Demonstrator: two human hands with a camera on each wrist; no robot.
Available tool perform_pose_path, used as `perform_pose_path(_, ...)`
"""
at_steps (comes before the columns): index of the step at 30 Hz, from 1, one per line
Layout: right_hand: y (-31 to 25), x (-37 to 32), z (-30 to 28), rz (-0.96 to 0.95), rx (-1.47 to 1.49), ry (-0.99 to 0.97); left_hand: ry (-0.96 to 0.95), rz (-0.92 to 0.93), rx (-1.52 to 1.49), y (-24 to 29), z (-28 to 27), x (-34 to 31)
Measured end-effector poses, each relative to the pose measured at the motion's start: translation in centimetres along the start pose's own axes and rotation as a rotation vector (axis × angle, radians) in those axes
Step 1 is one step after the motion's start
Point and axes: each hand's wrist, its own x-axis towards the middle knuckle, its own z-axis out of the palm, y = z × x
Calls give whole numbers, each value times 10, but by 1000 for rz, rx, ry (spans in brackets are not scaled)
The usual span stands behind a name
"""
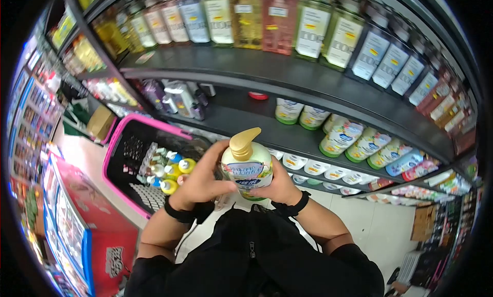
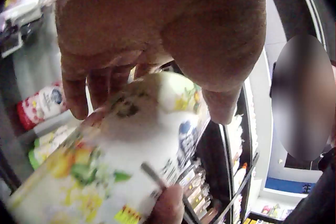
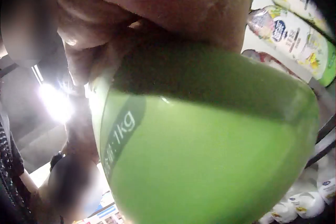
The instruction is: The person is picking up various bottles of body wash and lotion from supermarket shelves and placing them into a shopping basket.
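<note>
Between both hands, in front of the chest, is a pump bottle (image 1: 248, 166) with a gold pump head and a flowered label. My left hand (image 1: 202, 178) grips its left side, thumb lying across the front. On the other side, my right hand (image 1: 283, 185) holds the lower part. The left wrist view has the left fingers (image 2: 76, 95) near one end of the white, flower-printed bottle (image 2: 105, 161). Close up in the right wrist view, the bottle's green lower part (image 3: 210, 145) reads "1kg", and the right hand (image 3: 152, 14) lies against it.
A black shopping basket (image 1: 118, 143) with a pink rim stands at left, holding several small bottles (image 1: 172, 171). Ahead, a dark shelf (image 1: 215, 66) carries rows of pump bottles. Flowered refill pouches (image 1: 341, 137) fill the shelf below. A red-and-blue display case (image 1: 87, 220) stands lower left.
</note>
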Motion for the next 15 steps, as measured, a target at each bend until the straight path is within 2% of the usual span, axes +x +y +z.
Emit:
perform_pose_path(2,0,10,20,-21,-95,-84,100,77,62,18,-25,-25)
perform_pose_path(4,-2,22,41,-56,-232,-174,112,134,249,54,-48,-38)
perform_pose_path(6,2,36,66,-83,-317,-223,208,202,652,90,-62,-52)
perform_pose_path(8,2,55,90,-66,-330,-290,245,33,811,123,-70,-66)
perform_pose_path(9,-6,61,106,-100,-400,-279,289,91,876,130,-75,-72)
perform_pose_path(10,-2,70,116,-152,-424,-286,259,-73,929,144,-80,-81)
perform_pose_path(12,5,82,141,-176,-373,-267,275,-217,941,155,-94,-93)
perform_pose_path(15,21,99,168,-189,-400,-292,225,-331,1122,160,-113,-110)
